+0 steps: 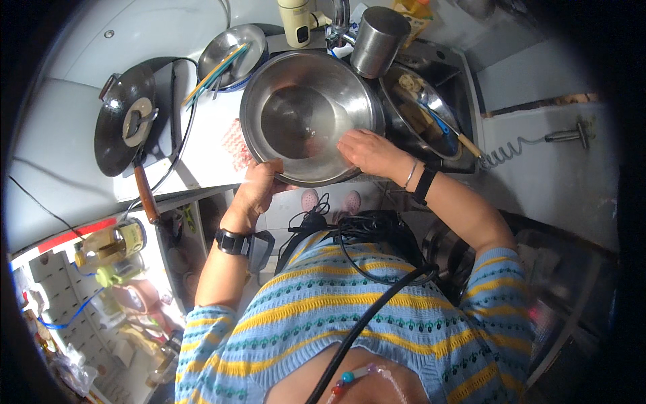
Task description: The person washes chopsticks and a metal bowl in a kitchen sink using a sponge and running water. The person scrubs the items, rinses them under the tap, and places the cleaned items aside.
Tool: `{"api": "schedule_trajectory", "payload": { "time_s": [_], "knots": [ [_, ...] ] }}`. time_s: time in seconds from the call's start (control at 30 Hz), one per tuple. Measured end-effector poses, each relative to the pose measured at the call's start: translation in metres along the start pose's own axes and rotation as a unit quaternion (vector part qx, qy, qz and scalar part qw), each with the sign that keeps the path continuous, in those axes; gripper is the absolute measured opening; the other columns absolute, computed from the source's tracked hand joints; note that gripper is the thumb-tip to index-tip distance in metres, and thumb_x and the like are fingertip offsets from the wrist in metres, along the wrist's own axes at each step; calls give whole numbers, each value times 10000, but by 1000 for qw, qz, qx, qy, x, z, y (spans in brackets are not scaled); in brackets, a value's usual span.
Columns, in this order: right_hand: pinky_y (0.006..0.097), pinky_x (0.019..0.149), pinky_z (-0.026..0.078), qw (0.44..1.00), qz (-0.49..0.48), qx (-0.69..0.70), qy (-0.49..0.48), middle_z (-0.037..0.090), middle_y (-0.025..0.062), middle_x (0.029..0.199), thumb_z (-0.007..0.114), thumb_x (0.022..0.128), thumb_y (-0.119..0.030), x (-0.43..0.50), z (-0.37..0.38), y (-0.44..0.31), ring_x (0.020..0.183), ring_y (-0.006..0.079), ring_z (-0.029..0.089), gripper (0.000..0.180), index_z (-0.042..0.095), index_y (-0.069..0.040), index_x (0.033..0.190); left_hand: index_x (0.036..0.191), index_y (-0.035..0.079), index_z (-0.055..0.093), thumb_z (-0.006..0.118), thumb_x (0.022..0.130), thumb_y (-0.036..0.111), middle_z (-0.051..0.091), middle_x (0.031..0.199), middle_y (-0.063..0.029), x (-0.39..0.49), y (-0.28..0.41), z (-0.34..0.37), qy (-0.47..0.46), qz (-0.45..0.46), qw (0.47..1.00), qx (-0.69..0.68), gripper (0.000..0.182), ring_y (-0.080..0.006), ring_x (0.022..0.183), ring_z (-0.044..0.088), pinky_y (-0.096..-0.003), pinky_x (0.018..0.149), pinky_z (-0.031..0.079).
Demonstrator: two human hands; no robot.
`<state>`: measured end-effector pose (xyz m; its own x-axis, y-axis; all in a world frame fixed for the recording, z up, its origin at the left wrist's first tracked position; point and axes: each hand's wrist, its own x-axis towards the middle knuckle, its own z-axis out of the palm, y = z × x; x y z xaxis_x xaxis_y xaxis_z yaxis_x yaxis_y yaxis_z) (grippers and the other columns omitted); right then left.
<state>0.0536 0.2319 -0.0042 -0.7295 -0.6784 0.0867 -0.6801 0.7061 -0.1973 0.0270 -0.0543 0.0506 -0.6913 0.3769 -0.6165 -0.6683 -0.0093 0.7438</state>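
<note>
A large stainless steel basin (303, 73) stands before me, tilted slightly at the counter's front edge. My left hand (260, 184) grips its near-left rim, thumb on top and fingers beneath. Inside the basin, against the near-right wall, is my right hand (371, 154) with its fingers bent; whether it holds anything is hidden. Pale glare or liquid shows on the metal near those fingers, and I cannot tell which. Left of the basin lies a red-and-white patterned cloth (234, 146), partly covered by it.
A wok (113, 111) with a ladle (136, 121) stands left. Behind are a bowl (242, 38) with chopsticks (217, 70) and a cream appliance (294, 25). Rightward, a metal canister (381, 43) stands beside the faucet (340, 17); a basin (429, 141) holding a blue-handled brush (439, 121) sits in the sink (469, 91).
</note>
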Motion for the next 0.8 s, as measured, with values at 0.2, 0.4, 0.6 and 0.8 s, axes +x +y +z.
{"api": "schedule_trajectory", "payload": {
  "time_s": [0.2,0.4,0.6,0.8],
  "knots": [
    [355,922,506,999,-7,32,15,582,83,964,675,764,-40,1,-15,-5,999,257,585,154,607,-33,901,1260,-82,488,485,902,47,663,1085,-208,-2,5,1,0,-10,1000,-1,381,-271,893,713,-372,723,643],
    [384,924,499,998,13,54,6,578,93,966,652,759,17,0,-14,-12,1012,281,578,160,583,-34,893,1223,-72,527,487,900,60,666,1054,-195,-3,-2,7,6,3,1000,-2,351,-274,906,709,-364,721,640],
    [382,935,491,995,36,83,-36,612,103,1013,659,768,20,5,-22,-6,1048,288,581,178,596,-26,928,1182,-71,553,494,896,56,670,1064,-203,5,-7,0,0,0,1000,-26,318,-264,882,707,-354,719,639],
    [375,984,475,985,5,150,-84,642,100,1046,663,804,-38,-1,-17,-16,1091,284,600,204,632,-34,1006,1242,-66,523,497,854,18,669,1043,-198,14,-11,-8,16,9,1000,-19,398,-300,876,708,-396,710,644]
  ]
}}
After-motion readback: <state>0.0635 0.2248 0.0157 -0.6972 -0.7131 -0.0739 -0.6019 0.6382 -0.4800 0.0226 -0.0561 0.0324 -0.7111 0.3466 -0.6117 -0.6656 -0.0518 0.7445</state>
